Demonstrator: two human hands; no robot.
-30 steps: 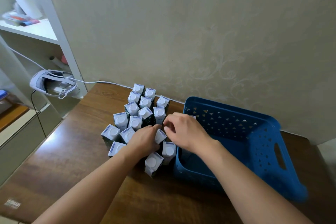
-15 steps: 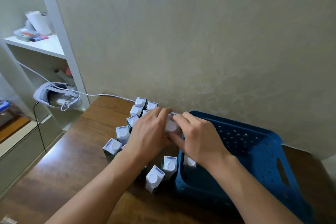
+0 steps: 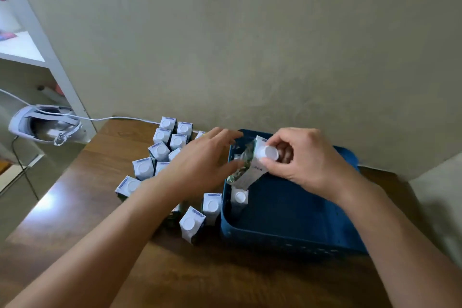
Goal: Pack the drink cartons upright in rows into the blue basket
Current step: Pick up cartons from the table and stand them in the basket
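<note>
- My right hand (image 3: 303, 160) grips a white-and-green drink carton with a round white cap (image 3: 250, 165) at its cap end, fingers curled round the top.
- That carton is tilted, cap toward me and up, bottom end pointing down-left, held above the left side of the blue perforated plastic basket (image 3: 287, 237).
- My left hand (image 3: 200, 167) is flat, fingers straight, holding nothing; fingertips reach the carton's green side and the basket's left rim. Can't tell if they actually touch the carton.
- One white-capped carton (image 3: 239, 199) already stands upright inside the basket, against the left wall near the front corner.
- Remaining cartons (image 3: 160, 151) stand upright in a loose cluster on the brown wooden table (image 3: 75, 207), left of the basket; my left arm covers some.
- Nearest two (image 3: 193, 224) sit just beside the basket's front-left corner.
- Basket sits at the table's back right, near the beige wall (image 3: 250, 45).
- White headset with cable (image 3: 42, 127) lies off the table's left side, by the white shelf unit (image 3: 37, 40).
</note>
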